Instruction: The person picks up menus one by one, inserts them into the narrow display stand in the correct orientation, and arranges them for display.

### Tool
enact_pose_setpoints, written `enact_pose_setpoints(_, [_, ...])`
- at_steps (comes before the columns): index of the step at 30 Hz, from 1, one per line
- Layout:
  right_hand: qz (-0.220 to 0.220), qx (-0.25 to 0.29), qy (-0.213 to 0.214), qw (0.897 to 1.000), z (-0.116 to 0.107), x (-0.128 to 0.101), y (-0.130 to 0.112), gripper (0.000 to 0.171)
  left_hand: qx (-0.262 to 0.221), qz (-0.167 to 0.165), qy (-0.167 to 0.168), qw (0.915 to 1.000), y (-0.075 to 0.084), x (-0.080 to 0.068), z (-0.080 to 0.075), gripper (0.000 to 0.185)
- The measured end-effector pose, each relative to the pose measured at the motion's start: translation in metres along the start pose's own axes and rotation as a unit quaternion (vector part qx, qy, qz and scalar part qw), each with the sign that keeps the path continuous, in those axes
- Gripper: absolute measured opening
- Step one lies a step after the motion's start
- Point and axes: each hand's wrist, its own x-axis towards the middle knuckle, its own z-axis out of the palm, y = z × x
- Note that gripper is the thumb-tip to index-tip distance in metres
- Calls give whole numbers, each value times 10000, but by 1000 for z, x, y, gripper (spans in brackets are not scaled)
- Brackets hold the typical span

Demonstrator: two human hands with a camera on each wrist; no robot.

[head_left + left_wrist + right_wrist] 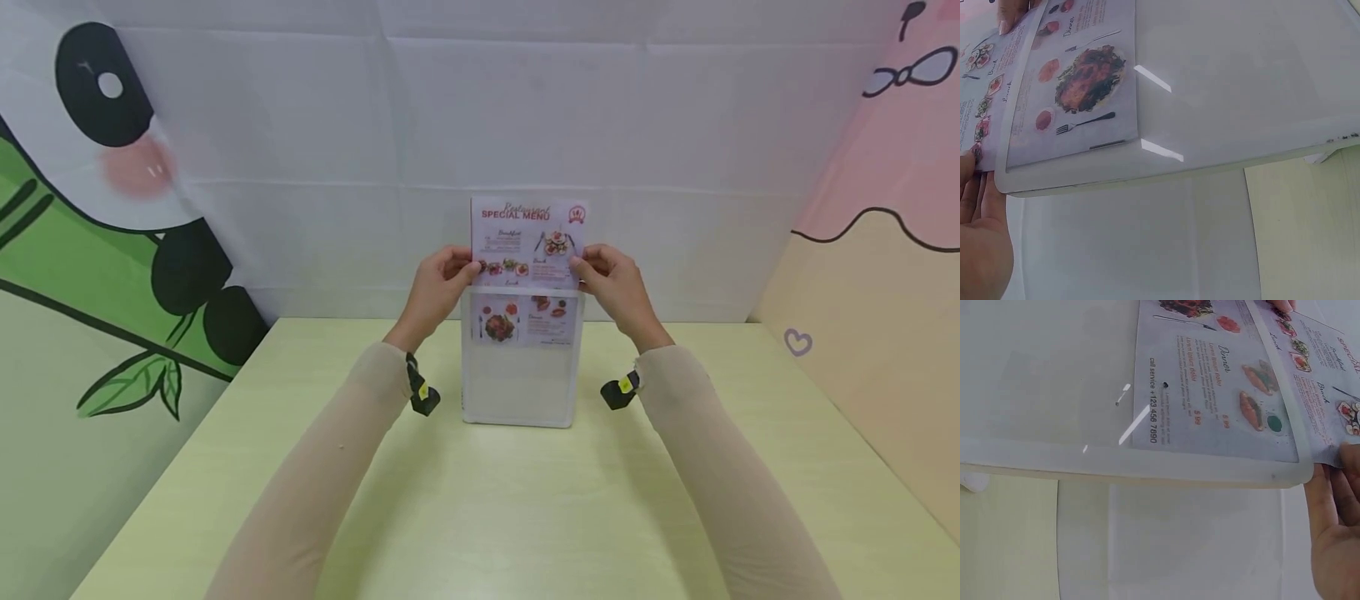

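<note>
A printed menu sheet [517,242] headed "Restaurant Special Menu" stands partly inside a clear, white-edged display stand [517,387]. Its upper half rises above the stand's top edge, and its lower part shows through the clear front panel [1241,81]. My left hand [441,287] pinches the sheet's left edge, thumb in front and fingers behind. On the opposite edge, my right hand [618,287] pinches it the same way. In the right wrist view, the sheet's lower edge, with a phone number, lies behind the panel [1047,381].
The stand is upright on a pale yellow-green table [495,508]. Behind it hangs a creased white cloth [300,167]. Painted cartoon panels flank the table, a green and black one [112,208] at left and a pink and cream one [877,250] at right.
</note>
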Motion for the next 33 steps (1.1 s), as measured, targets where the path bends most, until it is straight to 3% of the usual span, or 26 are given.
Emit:
enact_pose_setpoints(24, [-6, -272, 165, 9995, 3, -4, -1, 29, -3, 10, 44, 10000, -1, 1, 2, 23])
enact_pose_setpoints(33, [-156, -386, 134, 9990, 3, -4, 3, 33, 106, 219, 77, 9997, -1, -1, 2, 21])
